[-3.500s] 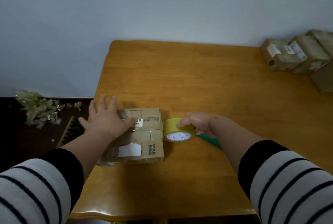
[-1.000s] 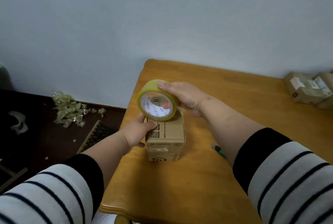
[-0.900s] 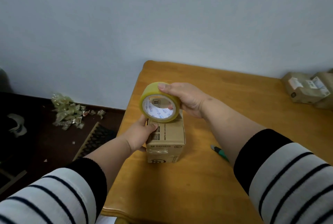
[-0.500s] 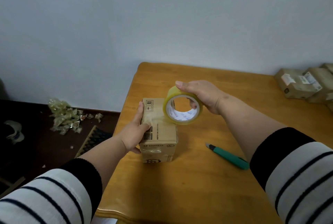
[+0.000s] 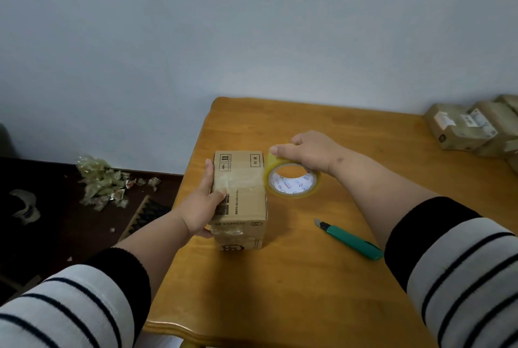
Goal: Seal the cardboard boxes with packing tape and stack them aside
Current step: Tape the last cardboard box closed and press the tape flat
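Cardboard box (image 5: pixel 239 199) stands near the table's (image 5: pixel 280 291) left edge; I see a green cutter (image 5: pixel 350 239) lying right of it, more boxes (image 5: pixel 471 129) far right. Glossy tape crosses its top. My left hand (image 5: pixel 200 204) clasps its side, thumb on top; my right hand (image 5: pixel 308 151) pinches the tape roll (image 5: pixel 293 179) touching its right edge.

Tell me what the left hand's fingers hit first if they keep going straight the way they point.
Probably nothing on the table: the left hand lies along the box, fingers aimed at the far wall. The path looks free up to there, though depth is unclear.
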Demonstrator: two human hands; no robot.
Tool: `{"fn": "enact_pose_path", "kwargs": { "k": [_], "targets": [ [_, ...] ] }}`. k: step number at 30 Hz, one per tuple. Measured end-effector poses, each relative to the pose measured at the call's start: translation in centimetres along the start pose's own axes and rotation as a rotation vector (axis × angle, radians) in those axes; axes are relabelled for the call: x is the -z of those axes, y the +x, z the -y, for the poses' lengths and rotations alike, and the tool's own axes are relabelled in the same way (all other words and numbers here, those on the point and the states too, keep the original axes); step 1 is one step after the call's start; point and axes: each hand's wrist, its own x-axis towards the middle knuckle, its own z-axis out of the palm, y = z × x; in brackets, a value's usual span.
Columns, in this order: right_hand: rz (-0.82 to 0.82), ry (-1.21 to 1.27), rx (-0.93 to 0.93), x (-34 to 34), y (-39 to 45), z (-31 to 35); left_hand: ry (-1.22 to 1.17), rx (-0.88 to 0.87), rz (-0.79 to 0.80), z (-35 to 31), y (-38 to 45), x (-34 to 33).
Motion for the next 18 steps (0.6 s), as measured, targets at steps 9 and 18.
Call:
{"fn": "enact_pose_path", "kwargs": {
  "k": [9, 18],
  "targets": [
    [0.048, -0.080, -0.009, 0.0, 0.6, -0.1, 0.072, -0.090, -0.007, 0.0, -0.7, -0.5],
    [0.091, -0.125, -0.028, 0.3, 1.6, -1.0, 0.073, -0.048, -0.002, -0.1, -0.8, -0.3]
  ]
}}
